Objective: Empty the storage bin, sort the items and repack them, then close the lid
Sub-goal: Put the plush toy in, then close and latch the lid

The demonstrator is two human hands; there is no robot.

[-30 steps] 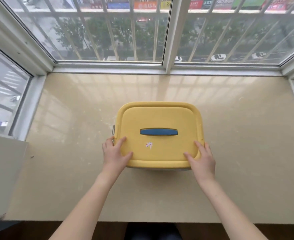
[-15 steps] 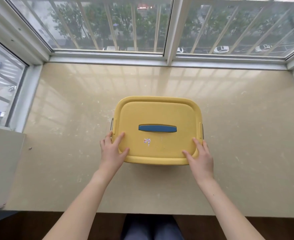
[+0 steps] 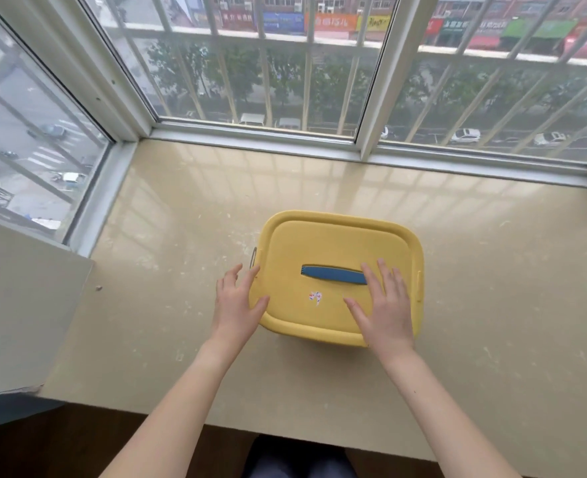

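Yellow rounded-square plastic storage bin (image 3: 336,243) sits lidded on the glossy beige stone sill (image 3: 181,219). Its smooth lid carries a blue bar handle (image 3: 333,274). The left hand (image 3: 236,305) rests spread at its left edge; the right hand (image 3: 383,305) lies flat, fingers spread, touching the handle.

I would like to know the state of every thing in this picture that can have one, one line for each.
storage bin: upright on the ledge, closed, contents hidden.
yellow lid: on the bin, shut.
blue handle: lying flat on the lid.
left hand: open, fingers touching the lid's left edge.
right hand: open, flat on the lid, fingertips at the handle's right end.
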